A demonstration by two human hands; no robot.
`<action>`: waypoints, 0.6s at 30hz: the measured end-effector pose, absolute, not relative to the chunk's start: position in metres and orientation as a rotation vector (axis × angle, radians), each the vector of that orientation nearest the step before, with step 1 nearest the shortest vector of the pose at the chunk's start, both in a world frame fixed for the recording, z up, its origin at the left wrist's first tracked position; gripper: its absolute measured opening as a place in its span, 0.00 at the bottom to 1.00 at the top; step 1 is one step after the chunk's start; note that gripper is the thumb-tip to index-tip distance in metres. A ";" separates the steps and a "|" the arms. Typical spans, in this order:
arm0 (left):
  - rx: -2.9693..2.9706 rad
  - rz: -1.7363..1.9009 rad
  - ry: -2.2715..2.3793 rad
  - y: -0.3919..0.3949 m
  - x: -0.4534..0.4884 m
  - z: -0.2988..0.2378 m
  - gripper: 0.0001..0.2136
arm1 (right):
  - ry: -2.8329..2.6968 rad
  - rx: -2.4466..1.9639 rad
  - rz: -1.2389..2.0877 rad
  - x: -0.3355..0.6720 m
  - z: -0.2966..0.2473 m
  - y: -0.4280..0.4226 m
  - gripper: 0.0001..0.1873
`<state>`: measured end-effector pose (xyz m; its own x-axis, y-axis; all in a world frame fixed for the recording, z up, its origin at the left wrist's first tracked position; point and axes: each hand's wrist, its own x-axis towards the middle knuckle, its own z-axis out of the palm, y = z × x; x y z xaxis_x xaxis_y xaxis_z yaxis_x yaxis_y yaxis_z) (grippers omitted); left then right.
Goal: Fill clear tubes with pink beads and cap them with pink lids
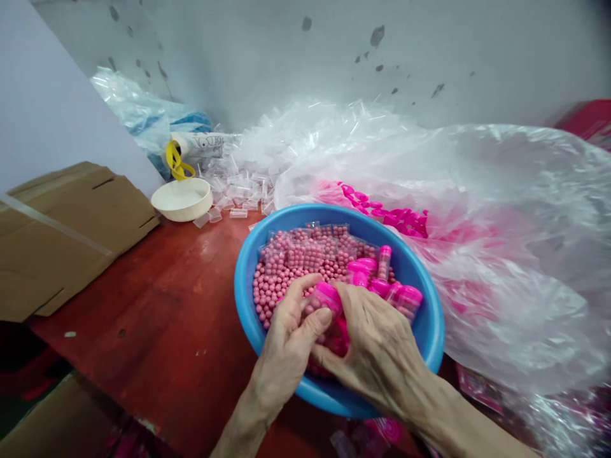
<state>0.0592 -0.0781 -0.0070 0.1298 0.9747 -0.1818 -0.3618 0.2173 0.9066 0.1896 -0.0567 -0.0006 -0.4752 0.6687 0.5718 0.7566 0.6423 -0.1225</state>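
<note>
A blue plastic basin (248,254) sits on the red table and holds many small pink beads (272,286), filled clear bags and several pink-capped clear vials (384,261). Both my hands are inside the basin at its near side. My left hand (286,337) pinches a clear vial with a pink cap (327,296) between thumb and fingers. My right hand (377,343) is closed over the same vial from the right, its fingers curled down into the beads.
A large clear plastic bag (501,242) with pink caps (401,219) fills the right side. A cream bowl (182,198), a yellow clip and small clear bags lie at the back. Flattened cardboard (62,235) lies at the left.
</note>
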 end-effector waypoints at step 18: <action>0.832 1.248 1.009 -0.076 0.062 -0.010 0.11 | -2.300 -1.028 0.367 0.194 0.002 -0.047 0.18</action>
<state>0.0615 -0.0756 -0.0098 0.0270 0.9883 -0.1498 -0.3540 0.1496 0.9232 0.1940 -0.0468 0.0019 -0.5296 0.7479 0.4001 0.5860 0.6637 -0.4649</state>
